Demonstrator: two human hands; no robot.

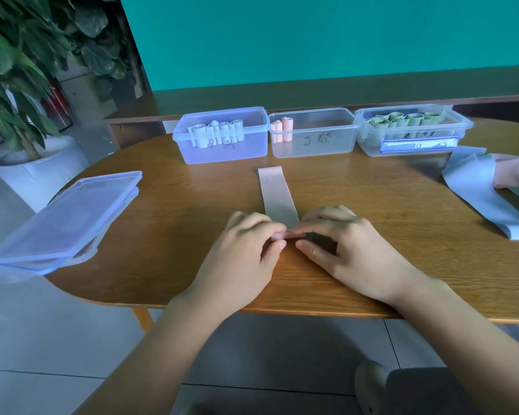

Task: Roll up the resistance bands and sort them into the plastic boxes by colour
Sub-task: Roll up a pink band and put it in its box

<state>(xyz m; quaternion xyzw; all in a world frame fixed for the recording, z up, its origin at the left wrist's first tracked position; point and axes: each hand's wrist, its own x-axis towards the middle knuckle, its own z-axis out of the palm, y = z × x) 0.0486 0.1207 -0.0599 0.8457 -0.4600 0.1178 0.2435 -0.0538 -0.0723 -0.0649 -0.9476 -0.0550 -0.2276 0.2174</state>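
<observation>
Both my hands, left point(246, 241) and right point(339, 238), pinched the pink band point(277, 196), roll barely begun; boxes point(312, 145) part-filled, loose bands point(474, 187) remained at bench's right edge.

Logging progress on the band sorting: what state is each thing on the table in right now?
Pink band: flat on the table, near end just starting to roll.
Left hand: pinching the rolled end.
Right hand: pinching the rolled end.
Left box: open, holds pale rolls.
Middle box: open, holds two pink rolls.
Right box: open, holds green rolls.
Lids: off, stacked at the left.
</observation>
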